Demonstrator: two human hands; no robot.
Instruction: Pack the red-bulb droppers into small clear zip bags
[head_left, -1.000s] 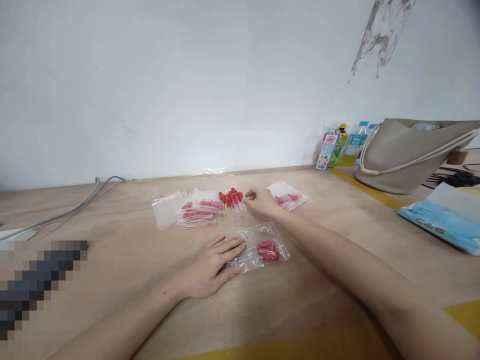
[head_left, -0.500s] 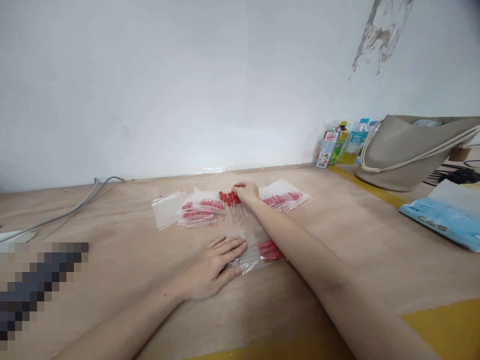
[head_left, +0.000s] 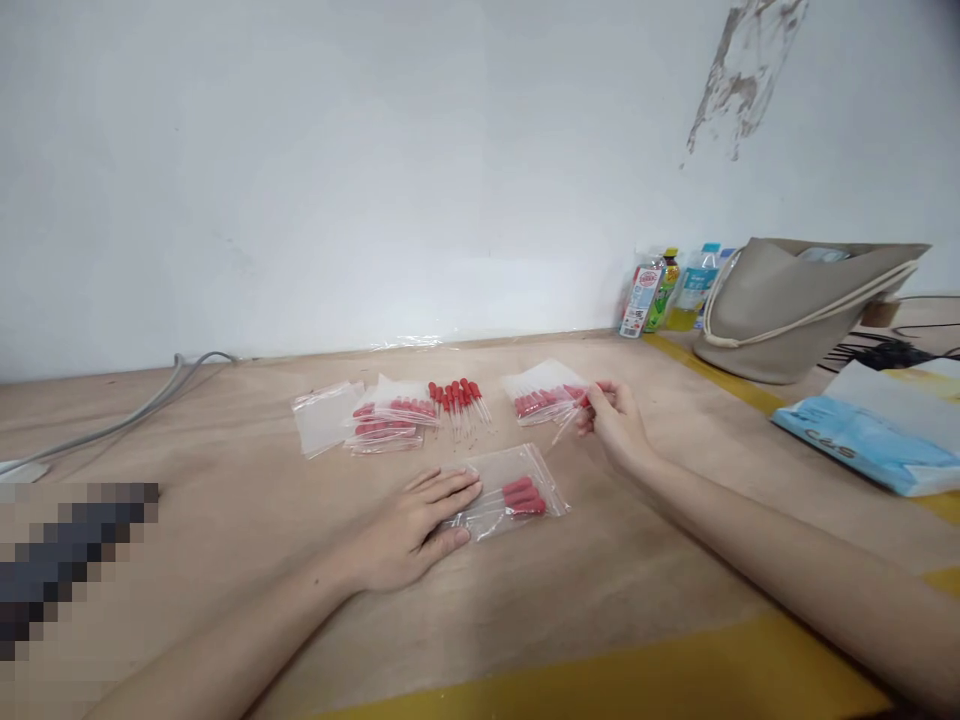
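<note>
My left hand (head_left: 420,525) lies flat, fingers stretched out, on the left end of a clear zip bag (head_left: 487,470). Inside that bag are several droppers (head_left: 525,496) with red bulbs and thin clear stems. To the right, my right hand (head_left: 615,420) pinches a dropper (head_left: 568,422), its clear stem pointing down and to the left; the fingers mostly hide its bulb. Just left of those fingers rests a pile of filled zip bags (head_left: 544,395). Loose red-bulbed droppers (head_left: 454,398) lie in a row between this pile and another stack of filled bags (head_left: 390,430).
Flat, pale zip bags (head_left: 322,418) lie at the left of the stack. A grey cable (head_left: 150,405) runs along the left side. At the back right stand bottles (head_left: 667,290) and a beige bag (head_left: 795,310), with a blue tissue pack (head_left: 862,440) in front.
My right hand has moved right and nearer from the loose droppers, now with a dropper in its fingers. My left hand stays on the bag. The view has shifted slightly.
</note>
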